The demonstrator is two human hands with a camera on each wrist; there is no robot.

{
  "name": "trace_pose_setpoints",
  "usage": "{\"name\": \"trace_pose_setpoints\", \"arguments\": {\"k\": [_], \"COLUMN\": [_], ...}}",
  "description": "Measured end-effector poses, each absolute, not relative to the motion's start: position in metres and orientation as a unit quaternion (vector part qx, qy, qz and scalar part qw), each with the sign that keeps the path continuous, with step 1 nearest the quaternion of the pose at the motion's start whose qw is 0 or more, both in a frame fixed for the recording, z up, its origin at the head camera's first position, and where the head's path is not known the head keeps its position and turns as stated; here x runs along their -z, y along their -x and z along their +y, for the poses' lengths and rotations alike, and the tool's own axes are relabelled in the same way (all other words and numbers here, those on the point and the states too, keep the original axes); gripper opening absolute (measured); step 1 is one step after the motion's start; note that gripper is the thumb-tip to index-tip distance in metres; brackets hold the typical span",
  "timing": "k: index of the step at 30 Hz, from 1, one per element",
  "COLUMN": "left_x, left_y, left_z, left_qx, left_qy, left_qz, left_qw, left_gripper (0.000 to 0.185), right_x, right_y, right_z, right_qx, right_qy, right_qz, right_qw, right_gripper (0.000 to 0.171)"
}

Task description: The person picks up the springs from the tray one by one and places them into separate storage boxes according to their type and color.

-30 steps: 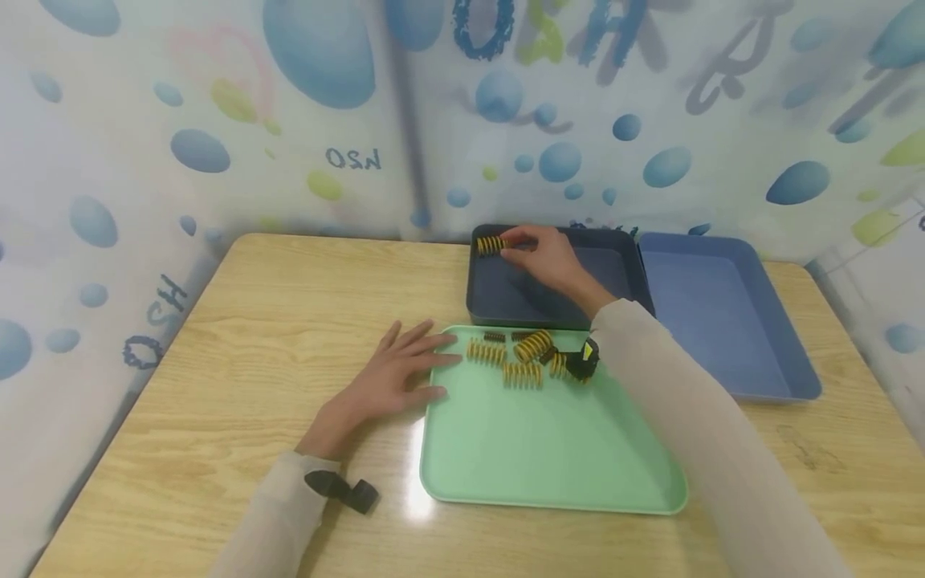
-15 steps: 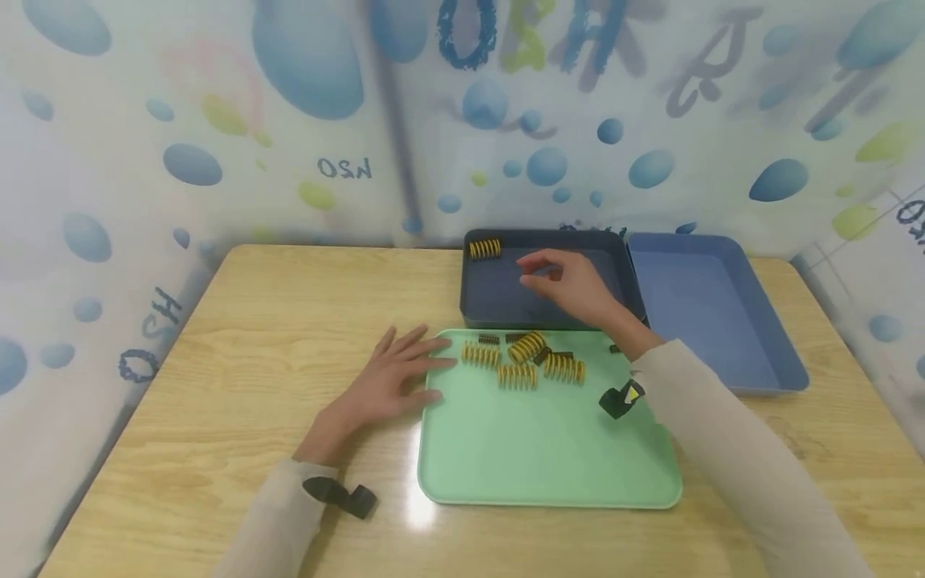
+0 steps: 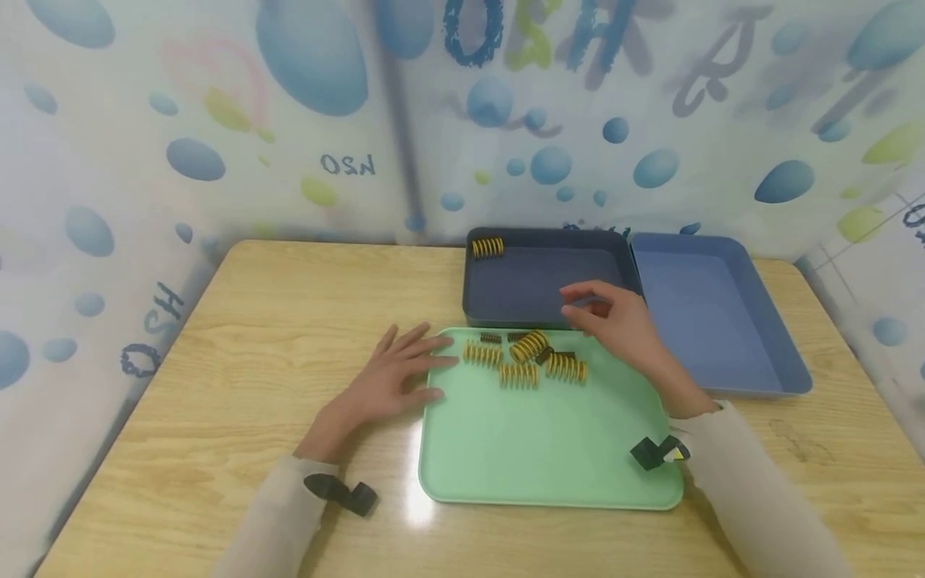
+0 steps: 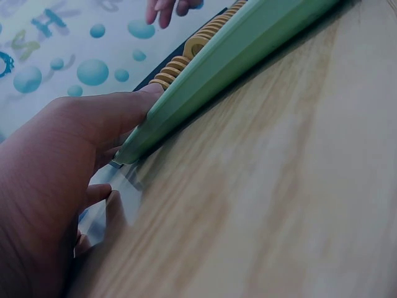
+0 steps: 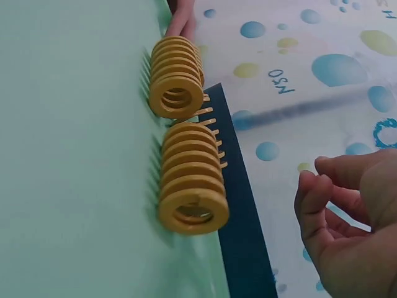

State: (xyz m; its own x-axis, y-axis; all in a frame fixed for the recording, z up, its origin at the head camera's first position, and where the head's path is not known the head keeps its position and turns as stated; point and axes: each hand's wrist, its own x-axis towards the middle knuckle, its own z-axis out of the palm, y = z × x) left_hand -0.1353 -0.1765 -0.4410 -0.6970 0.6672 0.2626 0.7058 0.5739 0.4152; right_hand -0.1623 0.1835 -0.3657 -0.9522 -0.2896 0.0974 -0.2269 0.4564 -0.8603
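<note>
In the head view, part of the dark tray's [image 3: 506, 289] near rim is covered by the right hand [image 3: 621, 321], and the small dark springs [image 3: 491, 338] are too small to be counted. In the left wrist view, the left hand [image 4: 56, 186] is cut off by the frame edge and the yellow springs [image 4: 186, 53] are mostly hidden behind the green tray's [image 4: 236, 56] rim. In the right wrist view, the right hand is cropped at the picture's edge.

The left hand [image 3: 386, 377] is laid flat, palm down, with its fingers [image 3: 415, 341] spread and straight and its thumb held apart toward the right. The left forearm is clothed in a pale beige sleeve [image 3: 278, 514], and a black strap [image 3: 340, 491] is worn at that wrist. The right hand [image 3: 621, 325] is held raised, its fingers [image 5: 316, 205] loosely curled toward the thumb with nothing gripped between them. The right forearm is extended forward from the lower right in the same pale sleeve, and a black wrist strap [image 3: 654, 452] is seen there too.
</note>
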Motion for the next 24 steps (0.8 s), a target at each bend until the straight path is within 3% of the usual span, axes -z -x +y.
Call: {"name": "trace_pose_setpoints", "arguments": {"k": [14,24], "left_x": [0.441,0.440], "left_y": [0.136,0.134], "left_z": [-0.177,-0.176], "left_qx": [0.250,0.247], "left_qy": [0.388,0.388], "left_qz": [-0.886,-0.887], "left_qw": [0.044,0.040], "left_gripper": [0.048,0.048], "right_x": [0.387,0.392], "right_y": [0.127,0.107], "right_z": [0.213,0.226], "right_qx": [0.517,0.496], "right_qy": [0.113,0.043], "right_qz": [0.849,0.867], "right_qw": [0.013,0.040], "right_gripper": [0.035,0.051]}}
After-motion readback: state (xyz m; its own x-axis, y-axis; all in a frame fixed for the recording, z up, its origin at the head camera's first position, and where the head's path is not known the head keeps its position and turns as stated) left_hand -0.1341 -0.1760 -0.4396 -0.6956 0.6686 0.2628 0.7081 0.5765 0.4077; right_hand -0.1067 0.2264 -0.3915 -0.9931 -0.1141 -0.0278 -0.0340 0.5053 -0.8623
